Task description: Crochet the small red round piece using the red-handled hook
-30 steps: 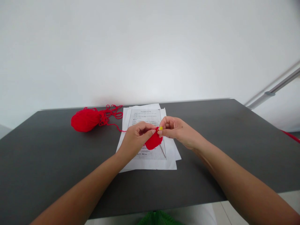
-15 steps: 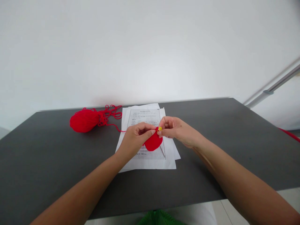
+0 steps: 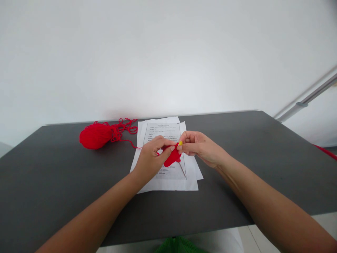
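Observation:
A small red crochet piece [image 3: 171, 157] is pinched at its upper edge between the thumb and fingers of my left hand [image 3: 156, 151]. At that edge my right hand [image 3: 193, 144] has thumb and fingertips closed on a small yellow stitch marker [image 3: 180, 143], touching the red fabric. Part of the piece is hidden behind my left thumb. Just below it a thin crochet hook [image 3: 182, 170] lies slanted over the paper. Red yarn [image 3: 129, 141] runs from behind my left hand back to the yarn ball [image 3: 96, 136].
Printed paper sheets [image 3: 168, 184] lie overlapped beneath my hands on the dark grey table [image 3: 223, 207]. Loose yarn loops [image 3: 127, 125] spread beside the ball. A white wall [image 3: 168, 63] stands behind the table, and a metal pole [image 3: 310, 97] slants at the right.
The red crochet piece has tilted and looks narrower, with more of the hook showing below. My hands stay in almost the same place, still at its upper edge.

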A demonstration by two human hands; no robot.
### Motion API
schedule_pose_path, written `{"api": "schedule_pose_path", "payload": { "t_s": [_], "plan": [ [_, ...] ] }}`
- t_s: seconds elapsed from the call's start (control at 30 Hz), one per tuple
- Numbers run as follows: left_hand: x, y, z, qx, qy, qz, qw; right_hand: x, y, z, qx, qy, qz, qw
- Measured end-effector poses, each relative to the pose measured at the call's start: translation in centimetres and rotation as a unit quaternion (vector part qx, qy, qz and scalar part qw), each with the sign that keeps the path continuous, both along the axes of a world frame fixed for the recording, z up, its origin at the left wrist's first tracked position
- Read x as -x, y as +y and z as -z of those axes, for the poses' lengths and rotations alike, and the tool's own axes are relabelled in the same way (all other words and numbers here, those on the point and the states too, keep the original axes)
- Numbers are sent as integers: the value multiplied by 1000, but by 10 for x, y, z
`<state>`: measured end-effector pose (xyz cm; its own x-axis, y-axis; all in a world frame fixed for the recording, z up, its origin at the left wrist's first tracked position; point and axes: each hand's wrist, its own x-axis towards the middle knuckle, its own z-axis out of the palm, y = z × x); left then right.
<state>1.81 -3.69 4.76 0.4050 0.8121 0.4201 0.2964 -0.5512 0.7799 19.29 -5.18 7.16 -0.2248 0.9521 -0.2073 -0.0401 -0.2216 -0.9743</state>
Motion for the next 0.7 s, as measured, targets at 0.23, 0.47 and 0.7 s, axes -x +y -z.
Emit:
{"api": "schedule_pose_path", "payload": {
  "t_s": [0.23,0.47,0.7],
  "plan": [
    [2,0,-4,-132,40,-31,990,0,1,2,-17,53,-9,998],
    [3,0,-4,-143,60,-59,986,0,1,4,-36,42,-8,998],
    [4,3,-1,-181,69,-20,981,0,2,4,-28,19,-5,999]
  ]
}}
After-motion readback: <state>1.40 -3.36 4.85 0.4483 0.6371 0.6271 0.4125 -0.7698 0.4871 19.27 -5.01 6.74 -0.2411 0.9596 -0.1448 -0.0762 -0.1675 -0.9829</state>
